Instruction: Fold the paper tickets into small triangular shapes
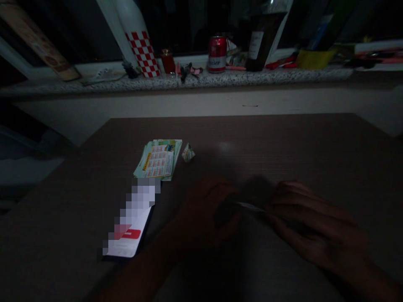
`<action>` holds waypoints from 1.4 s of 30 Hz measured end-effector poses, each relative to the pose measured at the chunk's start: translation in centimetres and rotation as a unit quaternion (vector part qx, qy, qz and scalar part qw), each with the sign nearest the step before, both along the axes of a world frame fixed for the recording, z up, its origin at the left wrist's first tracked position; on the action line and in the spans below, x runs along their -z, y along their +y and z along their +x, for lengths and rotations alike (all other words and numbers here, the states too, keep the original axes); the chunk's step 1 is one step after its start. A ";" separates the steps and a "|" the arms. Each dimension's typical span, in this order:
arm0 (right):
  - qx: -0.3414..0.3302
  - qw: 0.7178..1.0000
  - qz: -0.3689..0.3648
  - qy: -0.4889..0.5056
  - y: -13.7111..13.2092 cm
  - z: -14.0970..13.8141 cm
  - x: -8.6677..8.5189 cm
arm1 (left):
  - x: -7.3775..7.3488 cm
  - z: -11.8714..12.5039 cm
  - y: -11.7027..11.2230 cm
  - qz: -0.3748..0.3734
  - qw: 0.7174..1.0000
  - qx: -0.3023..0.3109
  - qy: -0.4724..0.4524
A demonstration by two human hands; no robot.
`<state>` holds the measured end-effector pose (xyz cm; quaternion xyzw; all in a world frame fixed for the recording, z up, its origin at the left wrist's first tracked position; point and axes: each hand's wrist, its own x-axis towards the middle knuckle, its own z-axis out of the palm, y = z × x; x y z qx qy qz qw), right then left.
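Note:
The scene is very dark. My left hand [208,214] and my right hand [302,218] rest close together on a brown table [283,142], fingers curled round a thin flat sheet [250,206] held between them; only its pale edge shows. A small folded paper piece [188,152] lies on the table beyond my left hand. A stack of printed paper squares [159,160] sits left of it. Nearer me on the left lies a lit phone [130,226].
A stone window ledge [189,79] runs along the back. On it stand a red drink can [217,53], a dark bottle [260,42], a small red jar [168,61], a red-and-white checked object [143,50] and assorted clutter at the right.

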<state>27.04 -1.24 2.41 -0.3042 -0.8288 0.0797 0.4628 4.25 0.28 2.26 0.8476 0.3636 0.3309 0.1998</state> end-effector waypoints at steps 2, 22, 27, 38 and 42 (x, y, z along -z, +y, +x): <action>0.011 1.000 -0.024 0.017 0.0 -0.2 0.4 | 0.2 0.5 -0.2 -0.070 0.997 0.002 -0.039; -0.043 0.964 -0.262 -0.016 0.0 -1.1 2.3 | 1.5 1.5 0.1 -0.353 0.895 -0.074 -0.262; -0.051 0.958 -0.280 -0.026 0.1 -1.2 2.3 | 1.7 1.7 0.1 -0.360 0.891 -0.054 -0.270; -0.028 0.937 -0.350 -0.002 0.0 -1.1 2.4 | 2.0 1.7 0.0 -0.397 0.882 -0.037 -0.252; -0.024 0.941 -0.338 0.006 0.0 -1.0 2.4 | 2.1 1.7 0.0 -0.431 0.861 -0.022 -0.270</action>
